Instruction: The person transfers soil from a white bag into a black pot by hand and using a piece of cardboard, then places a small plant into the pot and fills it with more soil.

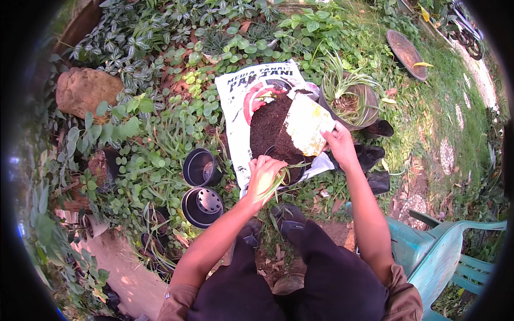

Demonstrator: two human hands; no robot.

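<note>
My left hand [263, 172] is closed at the rim of a black plastic pot [299, 176], with a small striped spider plant [275, 186] in its fingers. The plant's leaves hang over the pot's near side, and its base is hidden. My right hand [341, 144] grips a white and yellow scoop-like sheet [307, 126], tilted over the pot, with dark soil along its lower left edge. Beneath lies a white printed potting-soil bag [235, 104], bearing writing, with a heap of dark soil [267, 124] on it.
Two black pots [202, 166] stand left of the bag. A larger potted spider plant [349, 96] is behind my right hand, with black planting bags [377, 182] nearer. A green plastic chair [425, 248] is at right, a rock [88, 92] at left. Small potted plants [156, 240] stand lower left.
</note>
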